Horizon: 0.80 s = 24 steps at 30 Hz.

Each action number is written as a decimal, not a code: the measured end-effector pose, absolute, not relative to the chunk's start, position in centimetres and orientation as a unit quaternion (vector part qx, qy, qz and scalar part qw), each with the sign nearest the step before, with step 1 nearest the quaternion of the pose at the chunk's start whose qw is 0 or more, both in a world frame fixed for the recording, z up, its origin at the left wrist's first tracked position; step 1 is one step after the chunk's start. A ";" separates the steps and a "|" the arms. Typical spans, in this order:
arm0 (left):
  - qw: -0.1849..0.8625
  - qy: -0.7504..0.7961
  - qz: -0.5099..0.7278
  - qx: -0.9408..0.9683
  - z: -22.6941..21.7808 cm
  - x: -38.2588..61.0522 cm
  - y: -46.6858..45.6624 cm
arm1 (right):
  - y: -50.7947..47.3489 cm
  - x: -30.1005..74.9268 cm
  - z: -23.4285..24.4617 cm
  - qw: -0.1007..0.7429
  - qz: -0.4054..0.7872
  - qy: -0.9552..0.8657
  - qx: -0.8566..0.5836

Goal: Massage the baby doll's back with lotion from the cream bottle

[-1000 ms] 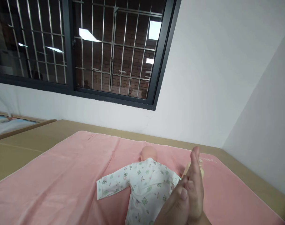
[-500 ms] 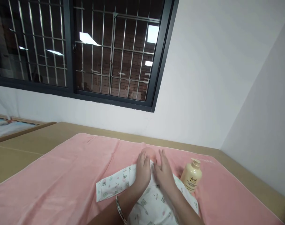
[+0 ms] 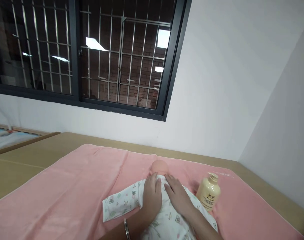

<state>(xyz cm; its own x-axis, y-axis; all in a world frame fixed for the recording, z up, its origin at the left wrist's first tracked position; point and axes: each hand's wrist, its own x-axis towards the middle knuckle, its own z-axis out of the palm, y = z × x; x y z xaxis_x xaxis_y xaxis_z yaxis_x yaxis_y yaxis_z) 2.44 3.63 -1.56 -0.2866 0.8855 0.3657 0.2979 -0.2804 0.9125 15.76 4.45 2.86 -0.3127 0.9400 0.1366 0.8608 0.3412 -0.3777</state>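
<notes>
A baby doll in a white printed outfit [image 3: 124, 204] lies on a pink blanket [image 3: 74, 190]. Its bald head [image 3: 159, 167] points away from me, and no face shows. My left hand [image 3: 152, 192] lies on the upper back near the left shoulder, fingers stretched out toward the head. Beside it, my right hand [image 3: 177, 195] rests flat on the other shoulder with its fingers extended. A strip of white cloth shows between the two hands. The doll's left sleeve is spread out to the side; my right forearm partly covers the other side. A silver bangle is on my left wrist.
Right of the doll stands a pale yellow pump bottle [image 3: 209, 191]. The blanket covers a tan tabletop [image 3: 74, 137] that meets the white wall [image 3: 212, 100]. Above is a dark-framed barred window [image 3: 122, 60]. A wooden-edged bed or tray [image 3: 24, 132] is at the far left.
Both hands have come down from a raised, tilted pose to lie flatter on the doll's upper back. More of the doll's head now shows. The view has shifted slightly.
</notes>
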 end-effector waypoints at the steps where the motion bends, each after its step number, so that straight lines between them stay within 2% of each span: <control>1: 0.248 0.547 0.586 0.544 -1.5 2.4 3.6 | 4.8 15.1 3.0 0.157 0.110 -0.792 -0.580; 4: 0.255 0.545 0.591 0.537 -1.6 2.2 3.6 | 4.2 13.4 3.4 0.121 0.072 -0.801 -0.582; 7: 0.269 0.535 0.606 0.523 -1.7 1.9 3.6 | 1.6 13.3 3.2 0.118 0.050 -0.847 -0.516; 11: 0.272 0.528 0.615 0.518 -1.8 1.8 3.5 | -0.6 15.5 2.6 0.157 0.103 -0.871 -0.455; 15: 0.252 0.538 0.602 0.534 -1.7 2.0 3.4 | 1.1 15.7 2.6 0.208 0.128 -0.823 -0.513; 20: 0.228 0.553 0.582 0.551 -1.3 1.9 3.2 | 3.5 12.6 3.6 0.131 0.069 -0.789 -0.596; 24: 0.245 0.552 0.585 0.541 -1.4 1.7 3.1 | 1.7 12.0 3.5 0.088 0.021 -0.817 -0.569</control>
<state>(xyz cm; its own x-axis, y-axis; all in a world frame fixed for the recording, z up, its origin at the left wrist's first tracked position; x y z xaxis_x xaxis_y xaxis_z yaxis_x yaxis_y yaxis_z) 1.69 3.07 -1.40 -0.2951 0.8842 0.3621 0.3098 -0.2700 0.9117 11.99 1.74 3.52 -0.3363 0.9342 0.1192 0.9269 0.3507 -0.1339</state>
